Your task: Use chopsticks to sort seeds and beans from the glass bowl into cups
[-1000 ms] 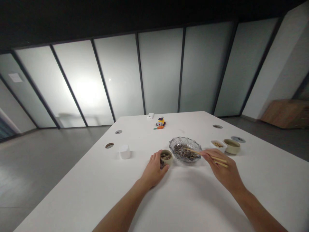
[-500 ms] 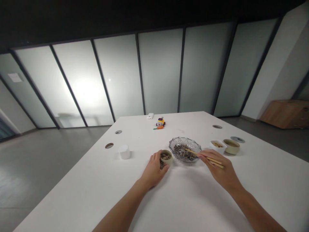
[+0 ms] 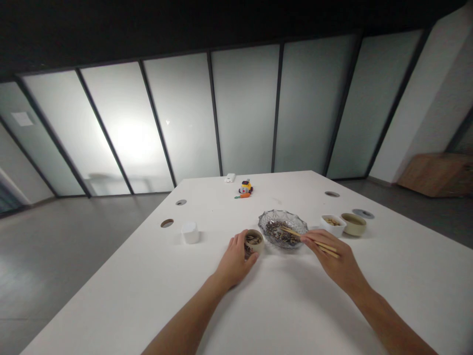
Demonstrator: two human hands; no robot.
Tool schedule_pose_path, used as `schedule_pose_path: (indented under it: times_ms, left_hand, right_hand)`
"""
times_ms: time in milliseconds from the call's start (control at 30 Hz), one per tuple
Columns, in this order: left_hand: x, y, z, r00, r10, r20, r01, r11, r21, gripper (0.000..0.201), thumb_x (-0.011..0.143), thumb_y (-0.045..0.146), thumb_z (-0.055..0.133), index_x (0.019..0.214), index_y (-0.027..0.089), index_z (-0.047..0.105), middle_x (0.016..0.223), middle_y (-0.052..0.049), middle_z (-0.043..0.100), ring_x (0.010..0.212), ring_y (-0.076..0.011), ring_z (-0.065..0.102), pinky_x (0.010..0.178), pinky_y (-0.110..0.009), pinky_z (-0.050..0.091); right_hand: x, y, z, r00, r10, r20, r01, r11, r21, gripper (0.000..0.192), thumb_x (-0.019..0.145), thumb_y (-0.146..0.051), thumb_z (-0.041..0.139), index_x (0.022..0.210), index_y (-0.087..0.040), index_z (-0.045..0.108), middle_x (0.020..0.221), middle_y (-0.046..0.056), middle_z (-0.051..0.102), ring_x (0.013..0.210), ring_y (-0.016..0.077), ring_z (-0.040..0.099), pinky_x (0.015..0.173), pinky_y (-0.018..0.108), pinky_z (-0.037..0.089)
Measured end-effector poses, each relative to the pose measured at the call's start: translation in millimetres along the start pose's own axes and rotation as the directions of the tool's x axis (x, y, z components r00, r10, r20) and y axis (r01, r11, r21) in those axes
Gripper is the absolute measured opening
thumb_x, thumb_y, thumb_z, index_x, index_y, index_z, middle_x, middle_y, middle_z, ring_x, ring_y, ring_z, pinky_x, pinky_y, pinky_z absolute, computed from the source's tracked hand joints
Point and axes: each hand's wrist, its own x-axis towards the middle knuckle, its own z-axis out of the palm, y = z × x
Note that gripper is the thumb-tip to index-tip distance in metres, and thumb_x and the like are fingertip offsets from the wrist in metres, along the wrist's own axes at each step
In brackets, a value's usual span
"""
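Left hand: the left hand (image 3: 236,260) sits at centre frame, fingers curled partway round the near side of the small cup (image 3: 254,241) and touching it — a hold that looks meant to keep the cup from sliding.
Small cup: beige, upright on the table (image 3: 155,286), just left of the glass bowl (image 3: 283,230); a few dark seeds show inside.
Right hand: the right hand (image 3: 334,261) is right of centre, fingers closed on a pair of chopsticks (image 3: 310,239); the grip lies toward the back ends, so the tips reach forward.
Chopsticks: light wood, slanting up and left from the hand, tips over the bowl's contents; whether they pinch a seed is too small to tell.
Glass bowl: clear, cut pattern, scalloped rim, holding a heap of dark striped seeds; it stands between the two hands, near both.
Side dishes: a white dish (image 3: 333,223) with pale bits in it, and a tan bowl (image 3: 354,223) touching or just beside it, both right of the glass bowl.
Far items: a white tub (image 3: 190,231) left of the cup; a small toy (image 3: 245,188) and a white block (image 3: 230,177) near the table's far edge.
Table fittings: round cable holes — two at left (image 3: 167,223), one at right, plus a grey cap (image 3: 362,213).
Count: hands 2; chopsticks 2; vessels with food 4; tub 1; toy 1; block 1.
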Motion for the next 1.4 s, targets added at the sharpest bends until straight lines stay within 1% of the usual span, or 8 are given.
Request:
schedule_pose_path:
  times_ms: [233,433,533,667,867,1067,1267,1400]
  left_hand:
    - [0.0,-0.8,0.9,1.0,-0.006,0.004,0.006,1.0,0.011,0.074,0.098,0.03,0.074,0.166,0.022,0.046,0.164,-0.018,0.06,0.154,-0.0364,0.054,0.134,-0.055,0.041]
    - [0.2,-2.1,1.2,1.0,0.005,-0.003,-0.005,1.0,0.002,0.072,0.098,0.03,0.074,0.165,0.024,0.047,0.162,-0.016,0.062,0.152,-0.0357,0.056,0.133,-0.055,0.043]
    - [0.2,-2.6,1.4,1.0,0.005,-0.007,-0.005,1.0,-0.002,0.073,0.098,0.03,0.075,0.165,0.024,0.047,0.162,-0.016,0.062,0.152,-0.0359,0.056,0.133,-0.055,0.043]
    - [0.3,-3.0,1.8,1.0,0.011,-0.018,-0.011,1.0,-0.017,0.072,0.098,0.03,0.075,0.164,0.026,0.047,0.162,-0.015,0.062,0.152,-0.0358,0.057,0.132,-0.055,0.044]
    - [0.3,-2.5,0.9,1.0,0.007,-0.007,-0.007,1.0,-0.005,0.073,0.098,0.031,0.075,0.165,0.024,0.047,0.163,-0.017,0.062,0.152,-0.0364,0.056,0.133,-0.055,0.044]
    - [0.3,-4.1,1.8,1.0,0.012,-0.013,-0.013,1.0,-0.006,0.073,0.097,0.03,0.075,0.165,0.025,0.048,0.163,-0.016,0.062,0.153,-0.0357,0.056,0.133,-0.055,0.043]
    - [0.3,-5.3,2.3,1.0,0.015,-0.015,-0.015,1.0,-0.007,0.073,0.098,0.031,0.075,0.165,0.025,0.047,0.163,-0.016,0.061,0.153,-0.036,0.056,0.134,-0.055,0.043]
    - [0.3,-4.0,1.7,1.0,0.012,-0.011,-0.012,1.0,-0.006,0.073,0.098,0.031,0.074,0.165,0.025,0.047,0.162,-0.016,0.062,0.152,-0.0364,0.057,0.132,-0.055,0.044]
  right_hand:
    - [-0.3,-0.1,-0.1,1.0,-0.013,0.004,0.013,0.999,-0.037,0.044,0.109,-0.063,0.069,0.094,-0.026,0.088,0.097,0.009,0.085,0.088,0.0266,0.083,0.075,0.036,0.069]
    - [1.9,-3.7,-0.6,0.998,-0.042,-0.054,0.037,0.996,-0.084,0.043,0.11,-0.061,0.068,0.095,-0.026,0.087,0.095,0.009,0.086,0.087,0.0271,0.084,0.077,0.038,0.07]
    - [2.5,-4.2,-1.0,0.996,-0.063,-0.066,0.057,0.994,-0.098,0.041,0.111,-0.059,0.067,0.096,-0.026,0.087,0.096,0.009,0.086,0.086,0.0263,0.084,0.074,0.037,0.069]
    - [1.9,-3.2,-0.4,0.997,-0.041,-0.065,0.036,0.996,-0.075,0.041,0.11,-0.06,0.069,0.095,-0.026,0.086,0.095,0.008,0.086,0.085,0.0264,0.084,0.074,0.037,0.07]
    - [1.1,-1.7,0.1,0.999,-0.016,-0.049,0.013,0.998,-0.069,0.045,0.108,-0.063,0.07,0.092,-0.025,0.087,0.094,0.009,0.086,0.086,0.0269,0.084,0.075,0.038,0.071]
    - [-0.4,2.0,1.0,0.998,0.008,-0.068,-0.013,0.997,-0.078,0.047,0.107,-0.066,0.069,0.093,-0.025,0.087,0.095,0.01,0.086,0.086,0.0277,0.084,0.074,0.038,0.07]
    - [-0.9,2.5,0.5,0.997,-0.007,-0.072,0.001,0.996,-0.086,0.044,0.109,-0.063,0.068,0.094,-0.025,0.086,0.096,0.01,0.086,0.087,0.0275,0.084,0.074,0.038,0.069]
    - [0.0,-0.1,0.3,0.999,-0.011,-0.045,0.007,0.997,-0.081,0.044,0.109,-0.062,0.069,0.092,-0.025,0.086,0.094,0.009,0.084,0.084,0.0259,0.082,0.074,0.036,0.068]
